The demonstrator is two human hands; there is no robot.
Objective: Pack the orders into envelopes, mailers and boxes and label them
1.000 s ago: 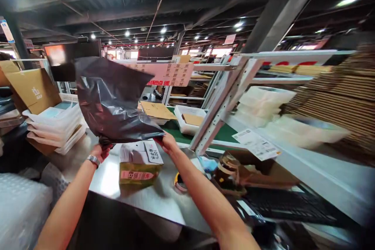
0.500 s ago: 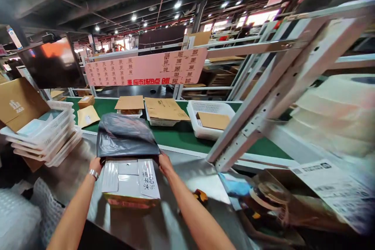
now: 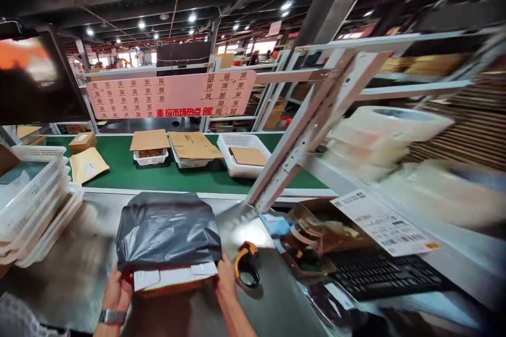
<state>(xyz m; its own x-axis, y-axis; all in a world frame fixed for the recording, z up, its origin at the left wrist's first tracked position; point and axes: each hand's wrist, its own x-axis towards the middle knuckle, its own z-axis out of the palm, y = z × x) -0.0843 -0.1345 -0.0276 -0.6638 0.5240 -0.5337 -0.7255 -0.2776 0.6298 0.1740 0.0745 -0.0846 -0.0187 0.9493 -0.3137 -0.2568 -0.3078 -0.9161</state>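
Gripping the black bag (image 3: 168, 231) by its rim, the left hand (image 3: 118, 290) could tear film on a corner of the carton (image 3: 177, 279), partly sheathed on the worktop (image 3: 276, 289); opposite, the right hand (image 3: 226, 280) clasps the rim, where uneven tugging could jam it.

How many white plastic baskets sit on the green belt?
3: left basket, middle basket, and right basket nearest the slanted white metal post. Nested ones may be hidden.

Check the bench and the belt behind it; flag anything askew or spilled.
No spill shows. On the green belt, the printed cardboard lies crooked over its white basket, jutting past the rim. At right, a label sheet slants over the shelf edge above the keyboard.
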